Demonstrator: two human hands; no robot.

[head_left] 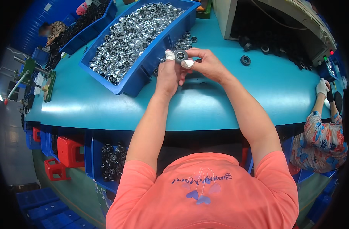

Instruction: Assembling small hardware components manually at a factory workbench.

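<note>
A small toy wheel (181,56), a black tyre round a silvery spoked hub, is pinched between my two hands above the blue-green table. My left hand (169,74) grips it from the left, its thumb wrapped in white tape. From the right my right hand (207,65) holds the same wheel, with white tape on the thumb too. Just beyond my hands stands a blue bin (123,86) heaped with shiny wheel hubs (132,36). Several more hubs (186,39) lie on the table against the bin's right side.
One loose black tyre (245,60) lies to the right, before a pile of tyres (275,49) at a pale housing (224,19). A co-worker in a floral top (321,141) sits at far right. Below the table edge, a blue crate (91,160) contains dark wheels.
</note>
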